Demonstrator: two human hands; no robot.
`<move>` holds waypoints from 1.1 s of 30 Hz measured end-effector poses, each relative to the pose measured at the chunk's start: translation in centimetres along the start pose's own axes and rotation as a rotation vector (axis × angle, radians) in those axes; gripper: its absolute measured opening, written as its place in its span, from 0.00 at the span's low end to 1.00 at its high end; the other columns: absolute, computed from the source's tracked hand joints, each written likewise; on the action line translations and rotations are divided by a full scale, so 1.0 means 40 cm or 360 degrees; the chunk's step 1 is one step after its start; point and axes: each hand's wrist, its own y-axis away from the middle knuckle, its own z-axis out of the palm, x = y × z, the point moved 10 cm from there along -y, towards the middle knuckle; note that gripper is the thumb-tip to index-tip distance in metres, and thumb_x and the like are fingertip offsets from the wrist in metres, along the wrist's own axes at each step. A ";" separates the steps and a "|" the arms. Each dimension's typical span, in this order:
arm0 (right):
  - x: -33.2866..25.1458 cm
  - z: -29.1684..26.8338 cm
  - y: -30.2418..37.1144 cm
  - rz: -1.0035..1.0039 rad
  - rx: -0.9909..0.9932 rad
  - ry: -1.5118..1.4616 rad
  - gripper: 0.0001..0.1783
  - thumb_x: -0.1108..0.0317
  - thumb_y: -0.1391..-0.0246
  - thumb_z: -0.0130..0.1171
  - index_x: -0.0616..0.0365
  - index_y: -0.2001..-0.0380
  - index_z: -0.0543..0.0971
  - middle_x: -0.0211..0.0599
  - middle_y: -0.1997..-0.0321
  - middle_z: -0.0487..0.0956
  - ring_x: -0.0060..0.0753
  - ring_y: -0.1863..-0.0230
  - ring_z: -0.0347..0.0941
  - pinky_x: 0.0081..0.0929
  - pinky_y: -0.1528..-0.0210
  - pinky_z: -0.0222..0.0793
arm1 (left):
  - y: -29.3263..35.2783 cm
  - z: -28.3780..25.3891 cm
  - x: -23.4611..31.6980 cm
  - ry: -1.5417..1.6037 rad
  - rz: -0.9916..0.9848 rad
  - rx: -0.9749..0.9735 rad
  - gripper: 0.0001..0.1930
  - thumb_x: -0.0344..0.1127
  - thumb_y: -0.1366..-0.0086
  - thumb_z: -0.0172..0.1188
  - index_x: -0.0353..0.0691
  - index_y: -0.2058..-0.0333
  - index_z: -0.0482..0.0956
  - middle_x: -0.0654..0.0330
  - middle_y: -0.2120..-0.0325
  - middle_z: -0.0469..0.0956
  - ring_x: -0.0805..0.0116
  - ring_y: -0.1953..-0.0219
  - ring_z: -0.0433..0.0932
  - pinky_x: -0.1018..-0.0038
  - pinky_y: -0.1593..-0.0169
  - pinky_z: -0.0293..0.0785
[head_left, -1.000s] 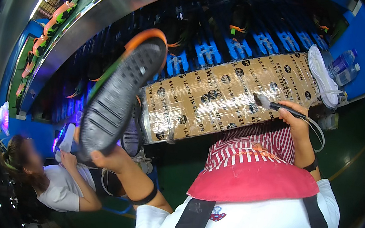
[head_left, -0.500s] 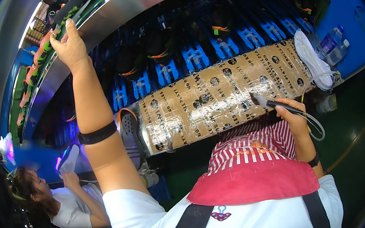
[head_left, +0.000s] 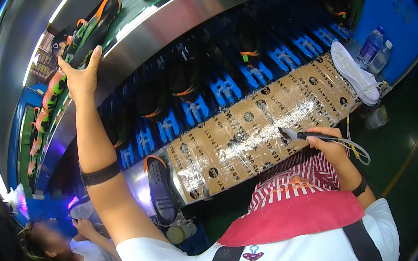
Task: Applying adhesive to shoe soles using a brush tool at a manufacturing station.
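My left hand (head_left: 82, 77) reaches up to the conveyor at the left, thumb and forefinger spread wide. Beside its fingertips lies a black-and-green clog (head_left: 81, 46), and I see no firm hold on it. Low at my right side, my right hand (head_left: 328, 143) is closed round the dark handle of a brush (head_left: 316, 136). The brush's bristles (head_left: 285, 133) hover over or touch the taped cardboard surface (head_left: 228, 143); I cannot tell which. A clear tube (head_left: 359, 148) runs from the handle's end. At the board's left end sits a grey clog (head_left: 160, 186) with an orange rim.
Blue clamp-like holders (head_left: 224, 88) line the board's far edge, with dark clogs behind. A white tray (head_left: 353, 67) and two bottles (head_left: 370, 46) stand at the right. More clogs (head_left: 43, 117) ride the curved conveyor. A co-worker (head_left: 51, 244) sits lower left.
The view has shifted, and clogs on the conveyor stand lower in the picture. My left hand's thumb has spread away from its fingers. My right hand still holds the brush, now turned more level.
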 end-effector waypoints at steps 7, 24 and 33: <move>-0.011 0.035 -0.007 -0.0028 0.0000 0.0026 0.11 0.74 0.56 0.60 0.65 0.66 0.79 0.31 0.76 0.77 0.16 0.76 0.71 0.15 0.73 0.67 | -0.076 -0.002 -0.020 -0.0200 -0.0104 0.0109 0.56 0.66 0.62 0.63 0.42 0.40 0.48 0.42 0.51 0.67 0.50 0.47 0.67 0.66 0.45 0.61; -0.003 0.088 -0.011 -0.0025 -0.0026 -0.0050 0.11 0.75 0.56 0.61 0.65 0.65 0.79 0.32 0.75 0.78 0.16 0.77 0.71 0.14 0.73 0.67 | -0.046 -0.087 0.097 0.0282 0.0493 0.0721 0.34 0.53 0.49 0.59 0.35 0.48 0.65 0.46 0.63 0.74 0.49 0.57 0.71 0.62 0.54 0.66; -0.046 0.073 0.012 -0.0130 0.0078 0.0110 0.12 0.70 0.57 0.63 0.62 0.67 0.80 0.30 0.76 0.78 0.15 0.75 0.70 0.14 0.72 0.65 | 0.012 0.284 0.478 0.0119 0.0271 -0.0610 0.62 0.66 0.63 0.62 0.37 0.38 0.36 0.37 0.52 0.68 0.47 0.48 0.68 0.62 0.46 0.63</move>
